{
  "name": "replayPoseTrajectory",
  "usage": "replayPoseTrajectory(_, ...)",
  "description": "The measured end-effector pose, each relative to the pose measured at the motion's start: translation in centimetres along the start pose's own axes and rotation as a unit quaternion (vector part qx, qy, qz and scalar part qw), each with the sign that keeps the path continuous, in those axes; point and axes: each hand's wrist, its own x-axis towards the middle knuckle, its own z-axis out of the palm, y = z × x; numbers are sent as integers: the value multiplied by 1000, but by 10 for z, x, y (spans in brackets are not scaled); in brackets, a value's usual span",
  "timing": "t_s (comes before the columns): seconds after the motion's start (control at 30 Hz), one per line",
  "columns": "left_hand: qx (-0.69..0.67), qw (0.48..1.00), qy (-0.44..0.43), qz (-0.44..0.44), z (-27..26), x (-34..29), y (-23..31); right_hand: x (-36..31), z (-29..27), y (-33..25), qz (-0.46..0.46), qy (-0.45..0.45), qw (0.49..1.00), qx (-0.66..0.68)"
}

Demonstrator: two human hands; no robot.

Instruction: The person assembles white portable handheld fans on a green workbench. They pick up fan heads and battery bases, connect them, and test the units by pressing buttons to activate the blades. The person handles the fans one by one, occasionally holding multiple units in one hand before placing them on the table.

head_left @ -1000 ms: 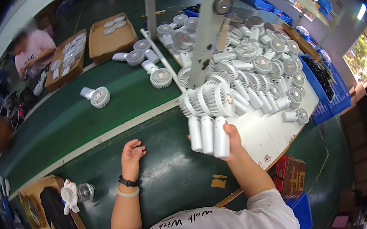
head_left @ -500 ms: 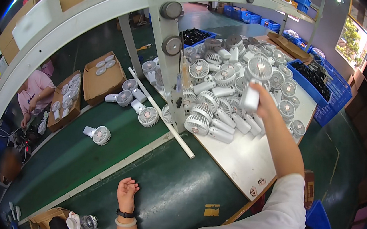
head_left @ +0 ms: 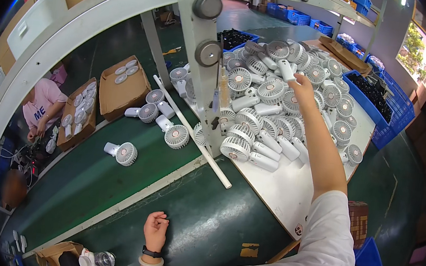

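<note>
My right hand [head_left: 303, 88] reaches over a heap of white handheld fans [head_left: 271, 90] on a white tabletop. Its fingers close on the lower end of one handheld fan's handle [head_left: 285, 69], which lies on top of the heap. I cannot tell for sure which fan head belongs to that handle. Above the dark green surface [head_left: 198, 220] in front, my left hand [head_left: 156, 231] is loosely curled, its fingers together, with nothing seen in it. A black band and a pale bangle circle that wrist.
A green conveyor belt [head_left: 83, 181] carries several fans, and a white rod [head_left: 192, 131] lies along its edge. A grey metal post [head_left: 199, 43] stands beside the heap. Blue bins [head_left: 370, 97] flank the table. Across the belt, a person in pink [head_left: 45, 102] works near cardboard boxes [head_left: 124, 90].
The fan in my right hand has gone from raised upright to lying on the heap; that hand has moved up and away. My left hand stays curled. The whole view has shifted slightly.
</note>
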Motion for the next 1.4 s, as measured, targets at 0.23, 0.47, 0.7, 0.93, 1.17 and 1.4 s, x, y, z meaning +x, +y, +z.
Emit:
replayPoseTrajectory(0.23, 54, 998, -19, 9, 1, -2, 5, -119, 23, -98, 54, -400, 903, 148)
replayPoseTrajectory(0.47, -17, 999, -35, -1, -10, 1, -3, -194, 113, -144, -80, -731, 677, 42)
replayPoseTrajectory(0.7, -63, 996, -54, -18, -10, 4, 0, -229, 282, -75, -112, -614, 780, -38)
replayPoseTrajectory(0.93, -69, 996, -50, -37, -14, 2, 0, -264, 393, -40, -226, -394, 852, -260)
replayPoseTrajectory(1.17, -181, 983, 0, -26, -13, -1, 4, -264, 390, -42, -184, -409, 881, -152)
replayPoseTrajectory(1.4, -162, 948, 251, 108, -7, 0, 17, -248, 288, -110, -275, -681, 678, -36)
